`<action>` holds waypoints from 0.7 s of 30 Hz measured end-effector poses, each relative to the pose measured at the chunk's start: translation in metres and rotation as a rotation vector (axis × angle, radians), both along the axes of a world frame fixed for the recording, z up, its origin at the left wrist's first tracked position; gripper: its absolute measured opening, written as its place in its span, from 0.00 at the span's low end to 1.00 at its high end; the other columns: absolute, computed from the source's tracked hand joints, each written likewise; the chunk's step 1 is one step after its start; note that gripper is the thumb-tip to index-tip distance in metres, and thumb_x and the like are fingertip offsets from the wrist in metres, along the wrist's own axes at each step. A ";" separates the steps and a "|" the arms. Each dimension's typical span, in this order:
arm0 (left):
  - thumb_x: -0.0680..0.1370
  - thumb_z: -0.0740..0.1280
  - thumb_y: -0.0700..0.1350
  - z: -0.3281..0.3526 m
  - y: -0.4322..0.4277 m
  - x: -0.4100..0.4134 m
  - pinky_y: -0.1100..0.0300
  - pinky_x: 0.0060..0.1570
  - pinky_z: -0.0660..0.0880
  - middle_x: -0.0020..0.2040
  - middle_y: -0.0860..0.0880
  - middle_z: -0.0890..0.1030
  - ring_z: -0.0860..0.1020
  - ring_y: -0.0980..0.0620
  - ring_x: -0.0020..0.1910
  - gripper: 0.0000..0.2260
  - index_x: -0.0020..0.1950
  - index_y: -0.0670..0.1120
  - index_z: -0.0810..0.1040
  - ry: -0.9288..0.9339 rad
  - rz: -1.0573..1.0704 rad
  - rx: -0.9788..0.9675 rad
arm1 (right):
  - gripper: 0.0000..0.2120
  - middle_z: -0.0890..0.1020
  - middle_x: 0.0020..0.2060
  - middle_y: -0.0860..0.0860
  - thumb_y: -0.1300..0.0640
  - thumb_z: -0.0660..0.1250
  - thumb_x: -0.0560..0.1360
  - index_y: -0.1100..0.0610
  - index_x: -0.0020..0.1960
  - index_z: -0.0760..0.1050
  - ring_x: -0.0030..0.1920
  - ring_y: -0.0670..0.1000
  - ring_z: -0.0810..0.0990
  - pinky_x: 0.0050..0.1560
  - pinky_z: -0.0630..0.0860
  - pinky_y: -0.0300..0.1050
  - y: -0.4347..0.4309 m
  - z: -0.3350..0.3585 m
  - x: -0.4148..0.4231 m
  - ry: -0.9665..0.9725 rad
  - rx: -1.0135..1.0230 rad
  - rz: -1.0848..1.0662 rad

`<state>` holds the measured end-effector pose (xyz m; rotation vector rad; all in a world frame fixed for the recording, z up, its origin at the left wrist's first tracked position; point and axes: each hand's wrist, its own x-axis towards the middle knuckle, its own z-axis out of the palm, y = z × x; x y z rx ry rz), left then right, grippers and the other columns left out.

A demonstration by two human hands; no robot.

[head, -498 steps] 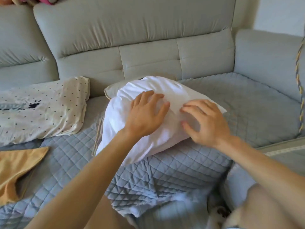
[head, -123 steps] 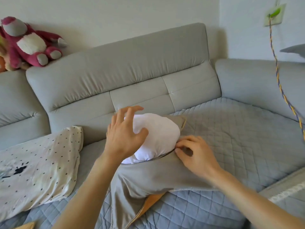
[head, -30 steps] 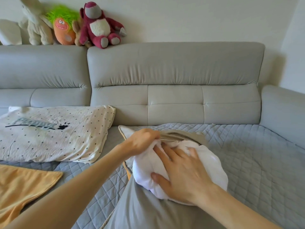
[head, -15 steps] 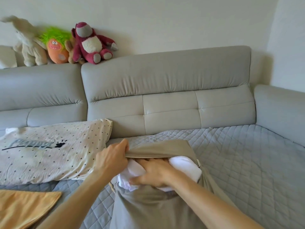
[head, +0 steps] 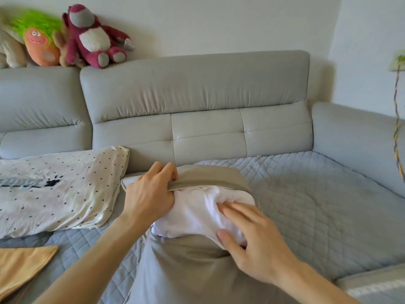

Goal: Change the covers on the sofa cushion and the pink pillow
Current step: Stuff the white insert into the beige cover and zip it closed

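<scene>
Sofa cushion insert (head: 197, 213), white and soft, lies near the middle of the quilted seat pad (head: 306, 194), half inside a grey-beige cover (head: 186, 270) whose mouth gapes toward the far side. By my reading, the step in hand is stuffing the insert into this fresh cover: the near part of the cover is already filled or draped toward the camera, while a white bulge is exposed at the opening.

Going left to right: at the near left corner lies an orange cloth (head: 19, 266), and beyond it a dotted cream pillow (head: 59, 189), resting flat against the backrest and just beside the cover's far left corner. Neither is touched.

Next comes the left hand (head: 149, 198), reaching in from the near left with the forearm stretched forward. Its fingers (head: 166, 170) curl over the upper flap of the cover's opening, pinching that edge and lifting it off the insert.

To the right, the right hand (head: 252, 238) lies spread on the white bulge, fingers fairly straight and pressing down and forward, thumb (head: 228, 236) at the cover's lower lip; it grips nothing.

The next move likely calls for pushing the bulge deeper while the flap is drawn over it, working the far corners into place before closing. Whether there is a zip I cannot tell.
</scene>
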<state>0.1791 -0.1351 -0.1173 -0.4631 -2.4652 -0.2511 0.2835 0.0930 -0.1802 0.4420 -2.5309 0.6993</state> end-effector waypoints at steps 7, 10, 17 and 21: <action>0.62 0.76 0.38 0.032 0.071 -0.034 0.64 0.25 0.53 0.38 0.52 0.74 0.76 0.48 0.28 0.19 0.47 0.53 0.78 0.136 -0.160 -0.596 | 0.22 0.71 0.71 0.45 0.42 0.54 0.80 0.47 0.72 0.65 0.73 0.50 0.65 0.70 0.61 0.44 -0.026 0.031 -0.038 -0.337 0.136 0.163; 0.78 0.63 0.39 0.027 0.103 -0.053 0.58 0.30 0.58 0.49 0.51 0.77 0.80 0.47 0.46 0.11 0.56 0.52 0.75 0.029 -0.135 -0.828 | 0.23 0.71 0.71 0.52 0.45 0.53 0.81 0.53 0.72 0.64 0.71 0.55 0.66 0.70 0.64 0.52 -0.038 0.026 -0.056 -0.403 0.147 0.142; 0.50 0.79 0.41 0.022 0.119 -0.040 0.67 0.26 0.45 0.27 0.51 0.71 0.68 0.47 0.17 0.16 0.27 0.47 0.73 0.198 -0.416 -0.671 | 0.24 0.65 0.75 0.59 0.49 0.46 0.84 0.57 0.77 0.60 0.73 0.59 0.65 0.72 0.60 0.54 -0.021 0.011 -0.112 -0.703 0.230 -0.052; 0.49 0.80 0.41 -0.003 0.092 -0.042 0.65 0.22 0.51 0.28 0.52 0.71 0.69 0.48 0.20 0.18 0.28 0.48 0.73 0.191 -0.407 -0.622 | 0.25 0.66 0.74 0.59 0.46 0.45 0.83 0.55 0.77 0.60 0.73 0.60 0.66 0.70 0.62 0.56 -0.029 -0.013 -0.129 -0.677 0.176 -0.128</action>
